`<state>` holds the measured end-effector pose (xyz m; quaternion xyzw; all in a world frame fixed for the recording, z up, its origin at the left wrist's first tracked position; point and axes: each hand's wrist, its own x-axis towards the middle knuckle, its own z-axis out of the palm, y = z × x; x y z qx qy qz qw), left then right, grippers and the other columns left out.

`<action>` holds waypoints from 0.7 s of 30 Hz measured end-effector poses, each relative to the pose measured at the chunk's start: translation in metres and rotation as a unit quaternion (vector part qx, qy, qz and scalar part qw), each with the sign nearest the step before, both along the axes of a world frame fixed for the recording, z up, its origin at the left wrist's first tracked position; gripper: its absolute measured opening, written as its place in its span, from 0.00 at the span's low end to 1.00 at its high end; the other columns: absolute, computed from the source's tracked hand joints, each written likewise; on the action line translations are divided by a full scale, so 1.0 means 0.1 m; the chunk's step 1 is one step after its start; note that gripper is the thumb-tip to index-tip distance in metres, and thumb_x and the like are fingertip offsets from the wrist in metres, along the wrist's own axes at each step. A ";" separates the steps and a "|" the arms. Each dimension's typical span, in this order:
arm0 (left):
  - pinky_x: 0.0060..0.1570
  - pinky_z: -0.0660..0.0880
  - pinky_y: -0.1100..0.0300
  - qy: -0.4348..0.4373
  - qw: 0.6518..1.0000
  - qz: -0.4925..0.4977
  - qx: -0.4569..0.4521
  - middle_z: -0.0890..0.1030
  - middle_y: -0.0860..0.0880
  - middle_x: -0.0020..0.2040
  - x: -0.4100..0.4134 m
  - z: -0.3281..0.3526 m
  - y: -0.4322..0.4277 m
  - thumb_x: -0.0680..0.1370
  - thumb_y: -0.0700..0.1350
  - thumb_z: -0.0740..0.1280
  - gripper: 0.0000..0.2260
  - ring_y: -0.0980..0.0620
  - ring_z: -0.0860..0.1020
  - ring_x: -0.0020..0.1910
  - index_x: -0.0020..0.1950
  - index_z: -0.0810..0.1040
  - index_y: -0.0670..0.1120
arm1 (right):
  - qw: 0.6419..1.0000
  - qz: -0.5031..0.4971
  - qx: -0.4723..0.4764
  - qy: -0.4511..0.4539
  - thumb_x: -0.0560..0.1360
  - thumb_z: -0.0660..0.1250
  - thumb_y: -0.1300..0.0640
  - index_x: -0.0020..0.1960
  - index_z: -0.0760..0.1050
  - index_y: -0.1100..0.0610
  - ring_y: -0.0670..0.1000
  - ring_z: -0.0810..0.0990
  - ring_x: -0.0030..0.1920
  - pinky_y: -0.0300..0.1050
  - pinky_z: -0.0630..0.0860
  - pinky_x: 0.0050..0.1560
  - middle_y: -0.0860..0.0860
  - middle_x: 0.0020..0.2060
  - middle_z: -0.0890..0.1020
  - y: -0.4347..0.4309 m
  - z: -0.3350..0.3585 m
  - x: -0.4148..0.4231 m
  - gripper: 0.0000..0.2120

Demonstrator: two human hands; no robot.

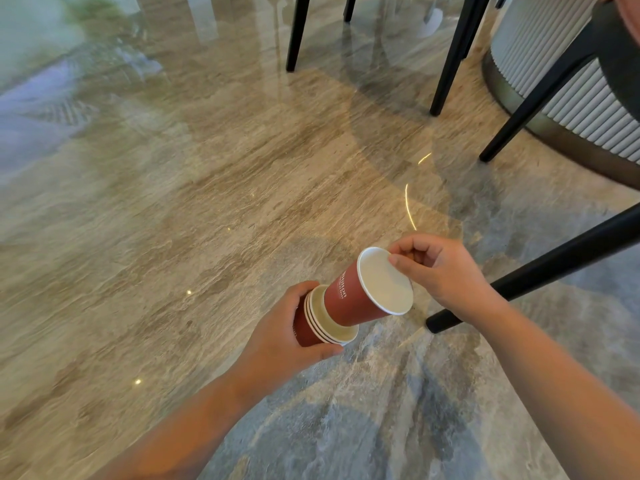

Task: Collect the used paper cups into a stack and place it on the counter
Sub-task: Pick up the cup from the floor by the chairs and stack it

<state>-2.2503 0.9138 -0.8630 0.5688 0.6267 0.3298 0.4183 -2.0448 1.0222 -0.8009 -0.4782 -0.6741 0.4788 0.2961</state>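
Stacking: the top cup (pixel 349 299) was only part way into the stack (pixel 306 332). Its bottom sat in the stack's mouth and most of it stuck out.
Left hand: the left hand (pixel 284 330) was wrapped round the stack, fingers over the top and thumb under the rims. It held the stack tipped on its side.
Right hand: the right hand (pixel 446 271) pinched the far rim of the top cup with thumb and one finger. The other fingers were curled in and held nothing.
Stack: about three white rims showed, one inside the other. The stack was up in the air over the floor (pixel 207 202), not resting on anything.
Chair legs: a black chair leg (pixel 554 258) was near the right hand.
Bench: it was not in the picture, so the stack was not on it yet.
What could go wrong: the pinch on the rim was small, so the top cup could slip and fall to the floor. If it went in crooked, it could jam or squash a rim. The cups were used and tipped over, so any drops left inside could spill out.
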 end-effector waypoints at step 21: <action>0.48 0.70 0.75 -0.035 0.999 -0.017 0.013 0.73 0.69 0.56 0.15 0.15 0.05 0.57 0.63 0.76 0.35 0.69 0.72 0.55 0.60 0.64 0.69 | 0.996 0.061 0.007 -0.062 0.71 0.69 0.61 0.41 0.78 0.51 0.40 0.75 0.38 0.31 0.73 0.40 0.46 0.38 0.79 -0.10 -0.15 -0.15 0.06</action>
